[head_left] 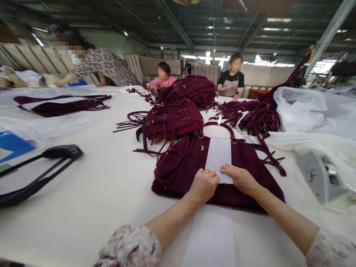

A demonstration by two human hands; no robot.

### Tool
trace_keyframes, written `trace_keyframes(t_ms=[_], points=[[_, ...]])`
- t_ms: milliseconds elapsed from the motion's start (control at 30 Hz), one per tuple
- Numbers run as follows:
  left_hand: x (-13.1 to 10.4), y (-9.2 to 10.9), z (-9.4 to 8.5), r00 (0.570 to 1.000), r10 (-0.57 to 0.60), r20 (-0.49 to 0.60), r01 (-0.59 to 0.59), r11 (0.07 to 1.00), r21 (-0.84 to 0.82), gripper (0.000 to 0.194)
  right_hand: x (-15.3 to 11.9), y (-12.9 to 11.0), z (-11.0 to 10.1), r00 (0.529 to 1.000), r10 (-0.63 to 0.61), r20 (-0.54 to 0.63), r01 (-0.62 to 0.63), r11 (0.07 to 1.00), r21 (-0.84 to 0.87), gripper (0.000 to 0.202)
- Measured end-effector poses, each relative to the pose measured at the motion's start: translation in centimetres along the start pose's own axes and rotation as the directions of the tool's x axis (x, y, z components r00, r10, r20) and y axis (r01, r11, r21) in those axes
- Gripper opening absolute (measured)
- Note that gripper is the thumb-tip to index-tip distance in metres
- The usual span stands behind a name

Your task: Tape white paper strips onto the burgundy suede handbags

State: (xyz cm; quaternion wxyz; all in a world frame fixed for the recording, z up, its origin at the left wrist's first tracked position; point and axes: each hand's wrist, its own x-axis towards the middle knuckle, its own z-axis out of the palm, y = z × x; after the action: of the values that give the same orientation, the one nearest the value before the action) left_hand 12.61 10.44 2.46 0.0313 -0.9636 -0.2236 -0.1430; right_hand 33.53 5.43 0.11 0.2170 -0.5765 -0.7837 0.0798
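A burgundy handbag (249, 159) with a looped handle lies flat on the table in front of me. A white paper strip (218, 152) runs across its middle from the handle side; another white length (210, 237) shows on the table at the bag's near edge. My left hand (204, 185) has its fingers curled closed on the left edge of the strip, near its lower end. Opposite it, my right hand (241, 180) rests with fingers stretched out over the strip's right edge and the bag.
Another burgundy bag (174, 118) touches mine from behind, with a bag pile (191, 89) beyond. Burgundy straps (250, 115) heap at right beside clear plastic bags (300, 107). A black handle frame (61, 152) lies left. Several people work around the table (111, 178).
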Motion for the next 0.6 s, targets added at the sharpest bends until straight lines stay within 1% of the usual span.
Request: trace_keyframes(t_ms=[100, 167, 267, 300, 333, 400, 433, 500, 600], points=[[0.0, 0.0, 0.3, 0.999, 0.026, -0.028, -0.026, 0.999, 0.024, 0.017, 0.0, -0.5, -0.8, 0.999, 0.029, 0.019, -0.028, 0.998, -0.062, 0.064], [-0.1, -0.1, 0.4, 0.998, 0.031, -0.046, -0.029, 0.999, 0.037, 0.015, 0.7, -0.3, -1.5, 0.996, 0.091, 0.016, -0.088, 0.988, -0.125, 0.068], [-0.2, -0.3, 0.5, 0.998, 0.016, -0.065, -0.013, 0.999, 0.044, 0.013, 3.3, 0.7, -2.7, 0.973, 0.227, 0.031, -0.211, 0.941, -0.264, 0.081], [-0.2, -0.3, 0.6, 0.997, 0.011, -0.073, -0.008, 0.999, 0.044, 0.013, 4.5, 1.2, -3.0, 0.963, 0.268, 0.034, -0.248, 0.926, -0.283, 0.085], [-0.3, -0.4, 0.7, 0.997, 0.007, -0.08, -0.003, 0.999, 0.042, 0.012, 5.7, 1.8, -3.3, 0.953, 0.302, 0.031, -0.283, 0.92, -0.27, 0.086], [-0.5, -0.4, 0.9, 0.996, -0.008, -0.094, 0.011, 0.999, 0.038, 0.01, 8.3, 3.0, -3.7, 0.939, 0.343, 0.008, -0.336, 0.925, -0.178, 0.085], [-0.7, -0.4, 1.0, 0.994, -0.016, -0.109, 0.02, 0.999, 0.036, 0.009, 9.5, 3.6, -3.8, 0.936, 0.352, -0.004, -0.35, 0.929, -0.118, 0.083], [-1.0, -0.4, 1.2, 0.983, -0.032, -0.18, 0.041, 0.998, 0.045, 0.008, 11.9, 4.9, -3.8, 0.933, 0.359, -0.017, -0.359, 0.933, -0.013, 0.071], [-1.4, -0.7, 1.9, 0.951, -0.034, -0.308, 0.058, 0.996, 0.068, 0.032, 15.5, 7.0, -3.6, 0.913, 0.408, -0.012, -0.4, 0.9, 0.172, 0.041]])
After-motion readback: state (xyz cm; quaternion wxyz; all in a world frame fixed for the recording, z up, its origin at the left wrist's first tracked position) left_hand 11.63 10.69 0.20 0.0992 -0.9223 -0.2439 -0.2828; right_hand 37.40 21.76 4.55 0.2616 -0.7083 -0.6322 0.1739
